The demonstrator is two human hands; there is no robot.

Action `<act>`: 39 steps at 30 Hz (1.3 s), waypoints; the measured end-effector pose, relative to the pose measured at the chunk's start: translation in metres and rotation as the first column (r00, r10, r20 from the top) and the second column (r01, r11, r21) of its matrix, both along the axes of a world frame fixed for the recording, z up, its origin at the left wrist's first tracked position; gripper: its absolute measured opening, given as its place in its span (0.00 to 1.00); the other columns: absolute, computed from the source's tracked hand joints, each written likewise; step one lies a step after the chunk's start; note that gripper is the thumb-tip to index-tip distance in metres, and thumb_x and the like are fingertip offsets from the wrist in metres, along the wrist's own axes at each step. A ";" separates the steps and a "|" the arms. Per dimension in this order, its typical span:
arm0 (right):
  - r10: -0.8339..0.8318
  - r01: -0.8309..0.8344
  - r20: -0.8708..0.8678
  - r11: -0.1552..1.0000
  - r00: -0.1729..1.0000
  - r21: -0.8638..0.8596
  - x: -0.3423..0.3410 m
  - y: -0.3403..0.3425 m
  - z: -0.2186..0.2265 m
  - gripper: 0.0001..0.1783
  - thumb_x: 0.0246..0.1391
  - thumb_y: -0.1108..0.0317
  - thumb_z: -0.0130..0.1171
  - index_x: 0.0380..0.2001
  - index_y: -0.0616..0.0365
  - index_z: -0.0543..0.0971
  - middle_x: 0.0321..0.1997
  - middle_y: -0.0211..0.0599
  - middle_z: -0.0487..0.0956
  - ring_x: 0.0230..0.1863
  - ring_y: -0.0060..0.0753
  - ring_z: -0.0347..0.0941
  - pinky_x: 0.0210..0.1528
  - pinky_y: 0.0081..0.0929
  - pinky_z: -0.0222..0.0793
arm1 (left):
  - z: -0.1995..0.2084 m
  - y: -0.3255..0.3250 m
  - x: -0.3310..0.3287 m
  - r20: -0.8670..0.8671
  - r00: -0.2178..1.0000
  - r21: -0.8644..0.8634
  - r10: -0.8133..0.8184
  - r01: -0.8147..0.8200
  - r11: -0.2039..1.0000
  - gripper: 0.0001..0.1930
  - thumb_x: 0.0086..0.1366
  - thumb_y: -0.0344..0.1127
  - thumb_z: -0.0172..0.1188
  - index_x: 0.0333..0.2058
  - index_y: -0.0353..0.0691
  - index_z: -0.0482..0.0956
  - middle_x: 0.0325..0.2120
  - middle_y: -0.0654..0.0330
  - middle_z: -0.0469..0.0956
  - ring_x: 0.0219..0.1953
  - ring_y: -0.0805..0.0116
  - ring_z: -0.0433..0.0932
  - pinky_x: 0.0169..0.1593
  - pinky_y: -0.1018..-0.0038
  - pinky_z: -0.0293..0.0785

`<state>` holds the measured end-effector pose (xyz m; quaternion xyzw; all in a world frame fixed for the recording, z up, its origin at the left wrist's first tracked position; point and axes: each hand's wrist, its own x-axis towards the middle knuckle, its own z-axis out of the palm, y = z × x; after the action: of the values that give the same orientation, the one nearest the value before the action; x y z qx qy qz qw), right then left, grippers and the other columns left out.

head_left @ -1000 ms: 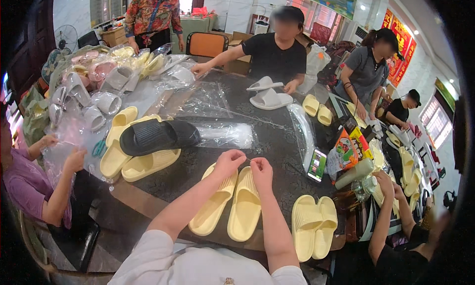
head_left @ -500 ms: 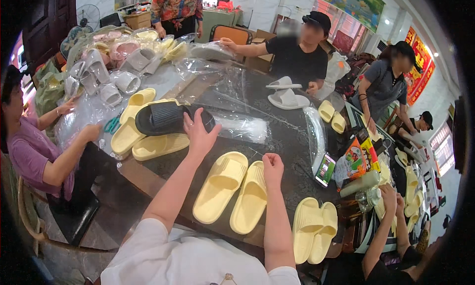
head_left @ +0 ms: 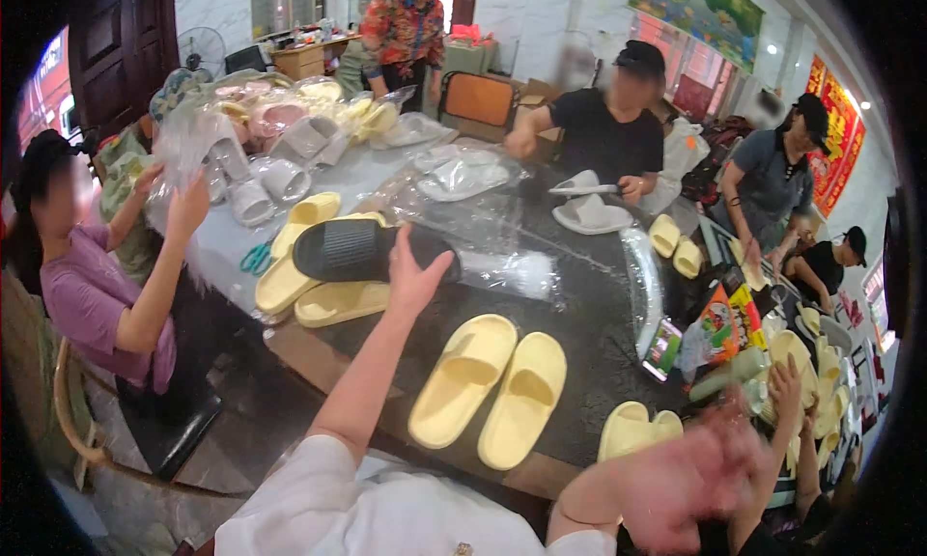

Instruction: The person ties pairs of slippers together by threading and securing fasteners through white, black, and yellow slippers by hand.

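Observation:
My left hand (head_left: 419, 274) rests on the heel end of a black slipper (head_left: 340, 251), thumb and fingers spread apart. That slipper lies across several pale yellow slippers (head_left: 282, 278) on the table. In front of me sits a yellow pair, the left slipper (head_left: 463, 380) and the right slipper (head_left: 522, 400) side by side, toes pointing away. My right hand (head_left: 690, 479) is at the lower right, smeared by motion, so its fingers cannot be read. It passes in front of another yellow pair (head_left: 632, 429), partly covering it.
Clear plastic bags (head_left: 507, 274) lie beyond the black slipper. Teal scissors (head_left: 256, 258) and a heap of bagged slippers (head_left: 304, 143) are at left. A phone (head_left: 662, 350) and snack packets (head_left: 722, 326) stand at right. Several co-workers sit or stand around the table.
My right hand has left the yellow pair in front and swung right. My left hand stays on the black slipper. The view has shifted; the co-worker at left has raised a plastic bag.

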<state>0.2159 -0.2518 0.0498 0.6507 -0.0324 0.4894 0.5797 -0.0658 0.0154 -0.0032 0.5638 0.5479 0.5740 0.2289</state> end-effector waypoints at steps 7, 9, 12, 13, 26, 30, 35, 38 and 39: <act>0.595 -0.636 -0.504 0.764 0.626 0.112 0.239 -0.056 -0.047 0.23 0.62 0.60 0.42 0.56 0.61 0.62 0.55 0.44 0.68 0.59 0.39 0.64 0.60 0.39 0.63 | 0.037 -0.051 0.004 -0.122 0.990 0.159 0.072 -0.052 0.986 0.43 0.54 0.45 0.67 0.63 0.40 0.53 0.58 0.41 0.61 0.62 0.44 0.57 0.64 0.55 0.52; 0.678 -0.740 -0.603 0.641 0.421 0.205 0.330 -0.050 -0.044 0.24 0.63 0.62 0.41 0.59 0.61 0.59 0.57 0.43 0.68 0.61 0.37 0.63 0.60 0.37 0.64 | 0.043 -0.060 0.002 -0.133 0.988 0.186 0.078 -0.052 0.981 0.42 0.55 0.44 0.67 0.63 0.40 0.54 0.58 0.42 0.61 0.62 0.45 0.57 0.64 0.55 0.51; 0.724 -0.810 -0.684 0.454 0.092 0.371 0.479 -0.039 -0.032 0.26 0.64 0.65 0.40 0.63 0.60 0.56 0.60 0.41 0.67 0.63 0.34 0.62 0.60 0.33 0.64 | 0.047 -0.070 0.001 -0.125 0.987 0.234 0.097 -0.066 0.970 0.41 0.55 0.42 0.67 0.63 0.39 0.56 0.57 0.45 0.62 0.61 0.48 0.58 0.63 0.56 0.53; 0.718 -0.810 -0.696 0.417 0.015 0.412 0.528 -0.052 -0.012 0.27 0.64 0.66 0.40 0.65 0.60 0.55 0.61 0.41 0.67 0.64 0.32 0.62 0.61 0.32 0.64 | 0.044 -0.071 0.006 -0.101 0.994 0.227 0.051 -0.027 0.973 0.40 0.55 0.42 0.67 0.62 0.39 0.57 0.57 0.46 0.62 0.60 0.48 0.59 0.63 0.57 0.54; 0.798 -0.021 -0.383 0.422 -0.466 0.906 0.519 -0.024 -0.010 0.17 0.55 0.65 0.50 0.44 0.62 0.76 0.48 0.44 0.76 0.53 0.46 0.71 0.54 0.36 0.63 | 0.026 -0.124 -0.006 -0.144 0.990 0.186 -0.009 0.036 0.982 0.32 0.53 0.39 0.68 0.55 0.42 0.68 0.49 0.53 0.71 0.53 0.53 0.68 0.58 0.60 0.61; 0.757 -0.029 -0.395 0.447 -0.521 0.894 0.530 -0.023 -0.012 0.16 0.56 0.64 0.50 0.44 0.61 0.76 0.51 0.40 0.75 0.52 0.43 0.73 0.53 0.33 0.65 | 0.022 -0.129 -0.007 -0.132 0.991 0.184 -0.016 0.041 0.982 0.31 0.51 0.38 0.69 0.54 0.41 0.69 0.49 0.54 0.72 0.54 0.54 0.68 0.58 0.62 0.62; 0.775 -0.058 -0.394 0.423 -0.493 0.904 0.528 -0.038 -0.005 0.15 0.57 0.64 0.49 0.43 0.62 0.76 0.50 0.41 0.76 0.51 0.44 0.73 0.52 0.35 0.66 | 0.020 -0.132 -0.011 -0.120 0.993 0.166 -0.025 0.044 0.985 0.29 0.52 0.35 0.68 0.54 0.40 0.70 0.50 0.56 0.71 0.54 0.58 0.68 0.59 0.66 0.62; 0.742 -0.142 -0.463 0.456 -0.484 0.879 0.516 -0.040 0.000 0.15 0.57 0.65 0.48 0.42 0.63 0.76 0.48 0.44 0.76 0.49 0.47 0.74 0.49 0.39 0.68 | 0.019 -0.133 -0.011 -0.126 0.992 0.159 -0.019 0.039 0.987 0.29 0.52 0.35 0.68 0.54 0.40 0.70 0.50 0.56 0.72 0.54 0.58 0.68 0.59 0.66 0.62; 0.725 -0.171 -0.487 0.468 -0.488 0.867 0.509 -0.031 -0.001 0.15 0.57 0.66 0.48 0.42 0.63 0.76 0.47 0.45 0.76 0.48 0.49 0.74 0.48 0.40 0.68 | 0.017 -0.133 -0.013 -0.132 0.991 0.153 -0.016 0.036 0.988 0.29 0.53 0.34 0.68 0.54 0.40 0.70 0.50 0.56 0.72 0.54 0.58 0.68 0.59 0.66 0.62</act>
<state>0.7251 -0.2831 0.0487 0.7830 0.6177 0.0331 -0.0651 -0.0783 -0.1175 0.0139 0.6234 0.5079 0.5737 0.1555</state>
